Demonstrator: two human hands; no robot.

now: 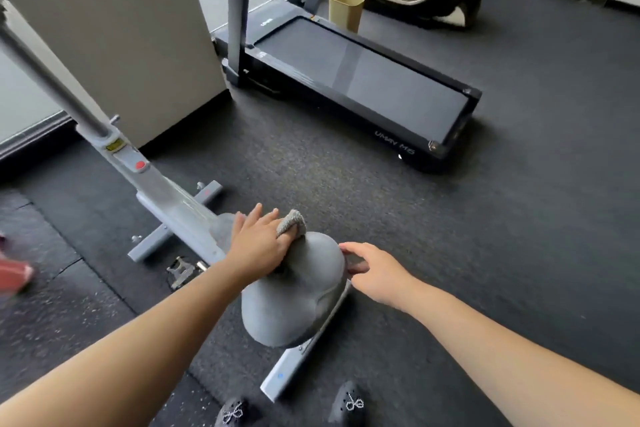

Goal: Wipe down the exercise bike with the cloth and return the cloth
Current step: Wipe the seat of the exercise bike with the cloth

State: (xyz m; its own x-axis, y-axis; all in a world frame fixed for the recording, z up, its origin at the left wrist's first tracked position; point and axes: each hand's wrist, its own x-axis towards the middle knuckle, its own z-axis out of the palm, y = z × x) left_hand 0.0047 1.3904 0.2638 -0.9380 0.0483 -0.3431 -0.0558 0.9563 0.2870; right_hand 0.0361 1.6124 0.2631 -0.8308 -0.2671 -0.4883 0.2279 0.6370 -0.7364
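Nearest, two dark shoes (pixel 349 404) stand on the speckled rubber floor (pixel 519 219) either side of the bike's rear foot bar (pixel 304 357). Just beyond, the padded grey saddle (pixel 298 302) of the bike (pixel 166 198) bulges smooth and rounded, narrowing to a nose. The right hand (pixel 374 271) touches the saddle's right edge with fingers loosely spread, holding nothing, seemingly to steady it. The left hand (pixel 258 241) presses flat on the nose, fingers mostly straight; its grip is no more than a light pinch, with the cloth (pixel 291 224) tucked under the palm and a nubby grey fold sticking up beside the fingers.

To wipe well, she would likely do best to keep the cloth spread under the palm, follow the saddle's curve from nose to wide back, and brace with the other hand.

Farther on, the bike's pale metal frame slopes up leftward, with a red knob (pixel 140 165). Beyond lie a flat black treadmill (pixel 363 87) and a tan bin (pixel 346 9).
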